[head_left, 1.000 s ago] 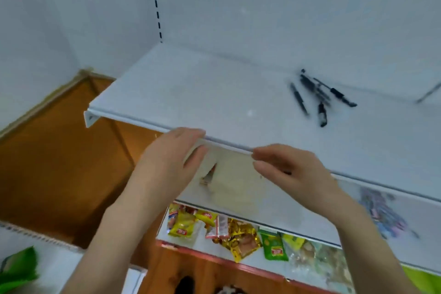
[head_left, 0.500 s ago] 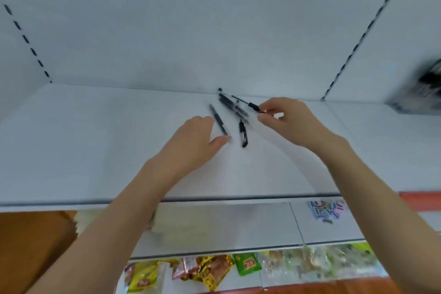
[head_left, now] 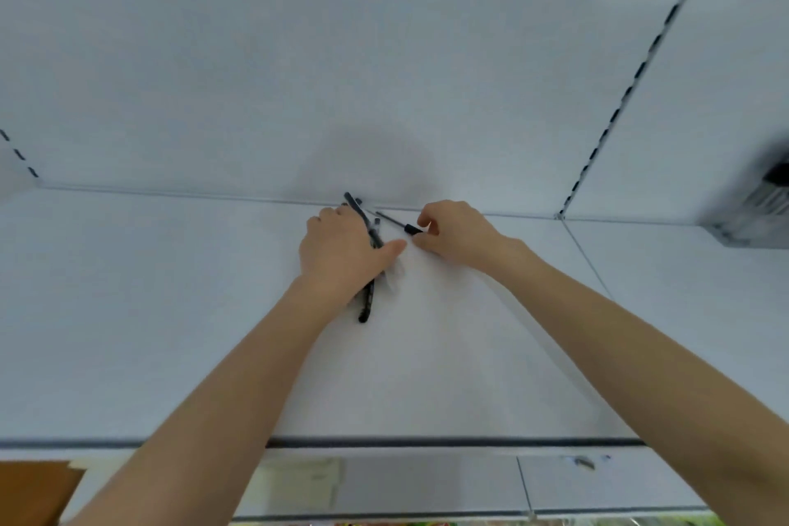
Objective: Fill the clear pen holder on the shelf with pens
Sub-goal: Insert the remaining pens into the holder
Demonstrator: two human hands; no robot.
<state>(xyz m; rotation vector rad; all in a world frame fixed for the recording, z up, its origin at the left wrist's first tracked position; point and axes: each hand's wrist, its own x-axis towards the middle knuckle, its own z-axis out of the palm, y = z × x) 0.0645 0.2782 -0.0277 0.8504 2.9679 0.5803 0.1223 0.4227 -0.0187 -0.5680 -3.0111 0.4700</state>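
**Both hands at the pens, far side of the shelf**

- Shelf [head_left: 170,312]: white and flat, seen from the near edge. White back wall [head_left: 299,56] behind it.
- Pens [head_left: 363,303]: a small bundle of black pens lying on the shelf at mid-width, far back, close to the wall. They run roughly near to far. The far tips show just past the fingers and the near ends stick out below the heel of the hand.
- Left hand [head_left: 341,252]: palm down on top of the bundle, thumb stretched out to the right. The pens pass under the palm. Cannot tell whether the fingers close round them or only press them down.
- Lone pen [head_left: 395,222]: thin and black, just right of the bundle. It is angled, with its far tip pointing left toward the wall and its thicker dark end on the right.
- Right hand [head_left: 457,233]: just right of the left hand, nearly touching its thumb. Thumb and forefinger pinch the lone pen's thick end, and the other fingers are curled in.
- Both forearms are bare and reach in over the shelf's near edge.
- Slotted upright [head_left: 619,111]: runs up the wall right of the hands.
- Dark object [head_left: 764,201]: on the shelf at the far right edge of view, well apart from the hands. Too blurred to identify.
- Lower shelf [head_left: 427,483]: white, visible below the near edge.
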